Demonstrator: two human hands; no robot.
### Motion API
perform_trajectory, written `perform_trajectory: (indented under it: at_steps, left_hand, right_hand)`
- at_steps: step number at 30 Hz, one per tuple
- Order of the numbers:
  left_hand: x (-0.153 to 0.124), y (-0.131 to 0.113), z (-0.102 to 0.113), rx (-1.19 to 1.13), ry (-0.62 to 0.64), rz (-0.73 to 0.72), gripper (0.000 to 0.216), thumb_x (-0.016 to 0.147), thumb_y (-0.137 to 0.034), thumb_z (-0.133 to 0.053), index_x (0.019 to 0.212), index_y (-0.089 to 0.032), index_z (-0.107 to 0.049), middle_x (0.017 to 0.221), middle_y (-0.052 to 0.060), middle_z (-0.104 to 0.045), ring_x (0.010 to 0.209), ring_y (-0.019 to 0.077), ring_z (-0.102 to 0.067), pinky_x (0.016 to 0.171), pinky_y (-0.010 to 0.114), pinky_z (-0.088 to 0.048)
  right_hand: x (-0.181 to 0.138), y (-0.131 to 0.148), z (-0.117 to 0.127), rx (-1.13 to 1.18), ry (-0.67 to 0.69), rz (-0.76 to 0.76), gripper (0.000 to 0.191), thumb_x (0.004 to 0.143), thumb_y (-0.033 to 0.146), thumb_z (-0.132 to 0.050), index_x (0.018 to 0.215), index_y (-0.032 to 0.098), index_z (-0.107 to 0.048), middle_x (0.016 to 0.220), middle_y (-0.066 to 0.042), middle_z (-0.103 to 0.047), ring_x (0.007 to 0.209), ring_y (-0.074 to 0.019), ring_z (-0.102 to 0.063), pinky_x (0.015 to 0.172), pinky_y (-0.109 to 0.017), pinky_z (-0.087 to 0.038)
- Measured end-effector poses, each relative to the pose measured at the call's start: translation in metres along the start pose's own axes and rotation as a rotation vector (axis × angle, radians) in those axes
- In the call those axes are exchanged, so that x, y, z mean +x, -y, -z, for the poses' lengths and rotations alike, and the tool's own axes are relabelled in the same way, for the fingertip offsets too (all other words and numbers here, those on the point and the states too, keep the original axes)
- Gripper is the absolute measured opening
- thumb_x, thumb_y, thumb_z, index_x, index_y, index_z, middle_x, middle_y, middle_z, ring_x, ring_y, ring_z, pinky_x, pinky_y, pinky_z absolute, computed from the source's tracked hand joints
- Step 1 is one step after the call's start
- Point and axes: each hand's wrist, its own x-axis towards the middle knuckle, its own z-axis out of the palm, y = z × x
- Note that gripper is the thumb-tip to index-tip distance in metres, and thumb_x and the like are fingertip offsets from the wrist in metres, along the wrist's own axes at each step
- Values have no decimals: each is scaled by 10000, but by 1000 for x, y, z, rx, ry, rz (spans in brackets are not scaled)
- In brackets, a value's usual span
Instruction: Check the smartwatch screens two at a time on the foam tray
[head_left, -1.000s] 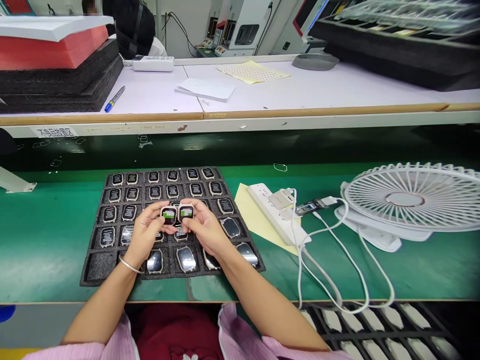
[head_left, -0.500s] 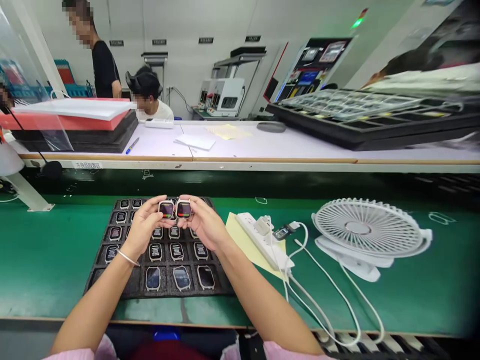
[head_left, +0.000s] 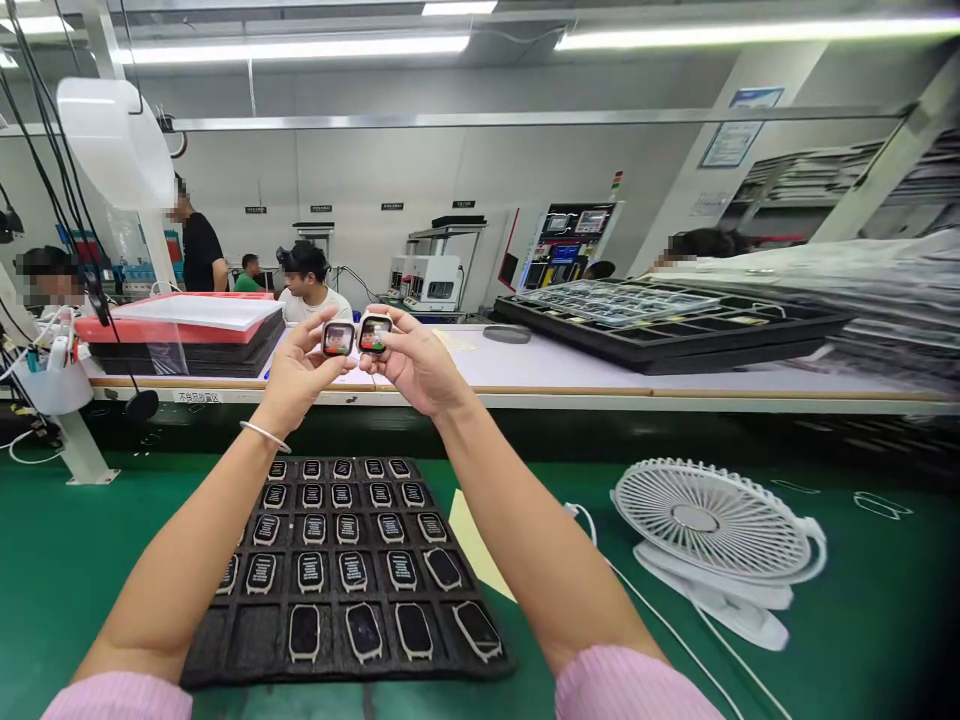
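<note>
My left hand [head_left: 296,372] grips a smartwatch without straps [head_left: 338,339] by its edges, its lit screen turned toward me. Beside it, my right hand [head_left: 421,365] has thumb and fingers closed round a second smartwatch [head_left: 374,334], also lit. Both are raised side by side in front of the shelf edge, nearly touching. Below my forearms lies a black foam tray [head_left: 259,640] with rows of watch bodies in square pockets. Many show white text on dark screens; several in the nearest row look dark. Two pockets at the near left hold no watch.
To the right stands a white clip fan [head_left: 697,515] with cables, beside a yellow sheet [head_left: 476,545]. On the raised shelf [head_left: 525,375] sit a black tray of parts [head_left: 645,320] and red-and-black foam stacks [head_left: 180,335]. People [head_left: 307,285] are at work beyond.
Both hands have lifted the two watches from above the tray up to the shelf's height. My view has tilted up, showing ceiling lights. The screen pictures have changed.
</note>
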Motion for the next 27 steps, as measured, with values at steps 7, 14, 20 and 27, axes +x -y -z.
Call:
perform_trajectory:
  at_steps: [7, 14, 20, 27]
  left_hand:
    - [19, -9, -2, -15, -26, -39, 638, 668, -157, -796, 1267, -243, -593, 929, 2, -699, 676, 100, -670, 675, 241, -578]
    - [35, -19, 2, 25, 64, -109, 656, 724, -222, -800, 1334, -275, -564, 1041, 27, -706, 732, 116, -693, 697, 250, -583]
    - [37, -31, 0, 17, 67, -105, 671, 715, -218, -810, 1338, -296, -575, 1019, 14, -705, 730, 129, -707, 722, 273, -583]
    - [31, -38, -7, -4, 11, -104, 626, 704, -223, -828, 1289, -276, -609, 938, 9, -686, 710, 142, -688, 701, 289, -575]
  right_hand:
    - [8, 18, 0, -170, 87, 91, 517, 719, 154, -676, 1205, 243, -526, 965, 3, -621, 712, -119, -629, 687, -302, -516]
    - [18, 33, -2, -191, 103, 147, 537, 714, 164, -686, 1222, 217, -523, 938, 3, -619, 722, -124, -625, 686, -304, -511]
    - [19, 43, -4, -227, 121, 157, 541, 731, 203, -712, 1242, 208, -536, 961, -5, -615, 733, -121, -637, 688, -293, -514]
    - [12, 51, -10, -270, 100, 151, 545, 724, 284, -760, 1228, 224, -560, 973, -6, -626, 717, -120, -619, 677, -291, -527]
